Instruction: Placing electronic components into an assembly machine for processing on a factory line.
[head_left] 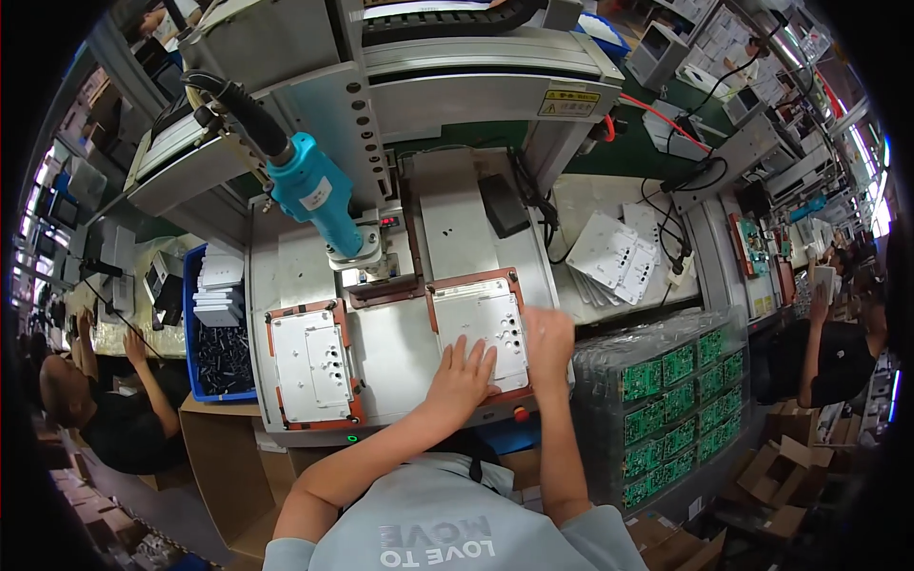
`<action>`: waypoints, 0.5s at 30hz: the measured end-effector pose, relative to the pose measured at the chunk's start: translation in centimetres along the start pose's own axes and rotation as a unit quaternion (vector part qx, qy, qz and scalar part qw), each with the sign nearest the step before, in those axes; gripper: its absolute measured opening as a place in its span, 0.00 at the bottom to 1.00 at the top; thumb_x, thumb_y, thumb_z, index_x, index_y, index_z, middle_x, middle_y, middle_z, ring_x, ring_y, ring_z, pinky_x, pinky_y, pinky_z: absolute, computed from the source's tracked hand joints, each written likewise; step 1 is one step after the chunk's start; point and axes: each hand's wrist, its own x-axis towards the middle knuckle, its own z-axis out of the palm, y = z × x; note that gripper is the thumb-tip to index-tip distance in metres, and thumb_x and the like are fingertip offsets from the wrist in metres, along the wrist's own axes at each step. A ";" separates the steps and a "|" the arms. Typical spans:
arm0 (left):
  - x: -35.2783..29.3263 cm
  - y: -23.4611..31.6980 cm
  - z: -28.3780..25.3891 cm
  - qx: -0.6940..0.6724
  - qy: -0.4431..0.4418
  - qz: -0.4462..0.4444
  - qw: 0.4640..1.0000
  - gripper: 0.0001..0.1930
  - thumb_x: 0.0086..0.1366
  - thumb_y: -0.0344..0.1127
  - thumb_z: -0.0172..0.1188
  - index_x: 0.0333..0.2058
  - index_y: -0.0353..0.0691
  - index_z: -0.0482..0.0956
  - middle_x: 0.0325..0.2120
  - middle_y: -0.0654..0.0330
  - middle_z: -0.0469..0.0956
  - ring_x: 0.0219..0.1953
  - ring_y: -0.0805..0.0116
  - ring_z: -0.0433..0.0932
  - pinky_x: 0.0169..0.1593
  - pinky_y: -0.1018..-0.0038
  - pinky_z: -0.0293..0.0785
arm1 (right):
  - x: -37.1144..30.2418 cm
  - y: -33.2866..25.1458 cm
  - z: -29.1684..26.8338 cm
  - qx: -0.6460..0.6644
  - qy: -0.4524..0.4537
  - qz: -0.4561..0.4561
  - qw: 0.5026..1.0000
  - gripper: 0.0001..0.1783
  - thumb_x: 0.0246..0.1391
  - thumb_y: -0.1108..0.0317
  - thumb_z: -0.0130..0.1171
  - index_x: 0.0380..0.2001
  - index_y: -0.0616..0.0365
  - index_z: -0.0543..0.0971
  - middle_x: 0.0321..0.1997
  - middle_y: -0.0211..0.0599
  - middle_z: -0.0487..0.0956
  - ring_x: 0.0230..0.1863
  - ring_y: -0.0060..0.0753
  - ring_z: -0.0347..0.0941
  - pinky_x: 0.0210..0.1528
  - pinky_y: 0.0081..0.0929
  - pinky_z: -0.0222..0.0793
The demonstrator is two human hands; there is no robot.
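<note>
The white panel [466, 319] lies in the right-hand reddish-brown fixture [515, 283] on the worktop [392, 347], its long axis running near to far. The left hand [461, 383], spread and grasping nothing, rests on its near part; the right hand [549, 344] curls at its right edge, whether grasping anything I cannot tell.

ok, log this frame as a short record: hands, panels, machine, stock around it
left hand: the left hand lies flat on the right white panel
right hand: the right hand is curled at that panel's right edge; any held item can't be made out
left panel: left white panel in a red-brown fixture, no hand on it
machine: blue tool head above and between the panels
stock left: blue bin, white pieces and small black parts inside
stock right: white plates, overlapping; green circuit boards in clear plastic
</note>
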 end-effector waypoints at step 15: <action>0.5 0.1 -0.7 -0.011 -0.011 0.008 1.000 0.31 0.56 0.47 0.61 0.56 0.41 0.66 0.54 0.51 0.68 0.57 0.44 0.65 0.60 0.56 0.61 | 5.2 4.2 3.5 0.435 -0.092 0.129 0.886 0.14 0.53 0.69 0.58 0.44 0.60 0.74 0.48 0.33 0.70 0.40 0.23 0.69 0.45 0.22 0.65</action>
